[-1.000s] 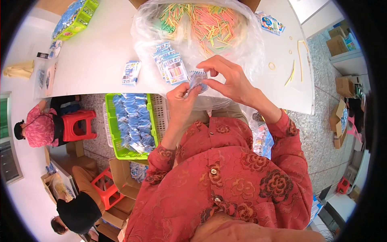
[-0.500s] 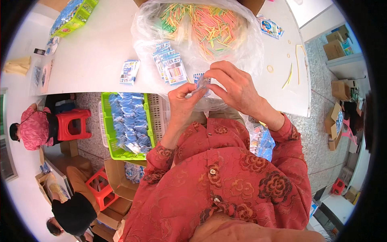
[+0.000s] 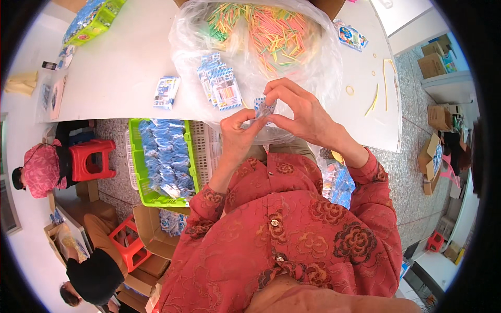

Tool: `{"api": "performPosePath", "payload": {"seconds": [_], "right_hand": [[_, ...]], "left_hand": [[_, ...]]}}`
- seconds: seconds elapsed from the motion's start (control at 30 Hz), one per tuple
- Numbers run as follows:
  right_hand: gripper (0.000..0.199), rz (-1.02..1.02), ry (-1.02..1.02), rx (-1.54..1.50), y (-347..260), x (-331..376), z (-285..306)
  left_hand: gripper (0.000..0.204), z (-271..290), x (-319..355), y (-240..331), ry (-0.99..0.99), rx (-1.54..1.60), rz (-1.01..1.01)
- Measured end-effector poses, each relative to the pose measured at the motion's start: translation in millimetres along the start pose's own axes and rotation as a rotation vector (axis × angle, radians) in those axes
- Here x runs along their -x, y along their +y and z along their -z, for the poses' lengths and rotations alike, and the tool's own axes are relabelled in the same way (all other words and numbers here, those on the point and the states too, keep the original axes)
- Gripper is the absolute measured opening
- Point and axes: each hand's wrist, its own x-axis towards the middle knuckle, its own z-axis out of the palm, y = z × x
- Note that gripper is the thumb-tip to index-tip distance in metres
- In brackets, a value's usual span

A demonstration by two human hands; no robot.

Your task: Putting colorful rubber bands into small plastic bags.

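Note:
My left hand (image 3: 237,136) and my right hand (image 3: 300,112) meet in front of my chest, both pinching one small clear packet (image 3: 264,108) with a blue and white print. Just beyond them lies a big clear plastic bag (image 3: 261,47) full of thin coloured sticks, on the white table (image 3: 115,68). A short stack of filled packets (image 3: 220,86) rests against the bag's near side, and one more packet (image 3: 166,92) lies alone to the left.
A green crate (image 3: 136,172) of blue packets stands on the floor at my left, with a cardboard box (image 3: 151,235) below it. Red stools (image 3: 88,156) and two other people sit further left. Rubber bands and yellow strips (image 3: 377,88) lie at the table's right end.
Both hands have stayed together on the small packet, turning it slightly between the fingers. The view has shifted a little; the packets on the table have not moved.

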Motion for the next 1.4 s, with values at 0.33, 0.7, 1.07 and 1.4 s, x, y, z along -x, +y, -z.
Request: {"api": "performPosePath", "payload": {"seconds": [0.33,0.7,1.07,1.4], "right_hand": [[0.024,0.094,0.102,0.210,7,6,-4],[0.022,0.353,0.086,0.381,18,21,-11],[0.013,0.250,0.003,0.310,19,15,-11],[0.008,0.078,-0.026,-0.119,22,-8,-11]], "left_hand": [[0.005,-6,-1,-5,0.046,0.082,0.012],[0.002,-7,1,-12,-0.126,0.309,0.168],[0.010,-9,-6,-11,-0.107,0.065,-0.024],[0.009,2,-12,-28,-0.019,0.182,-0.031]]}}
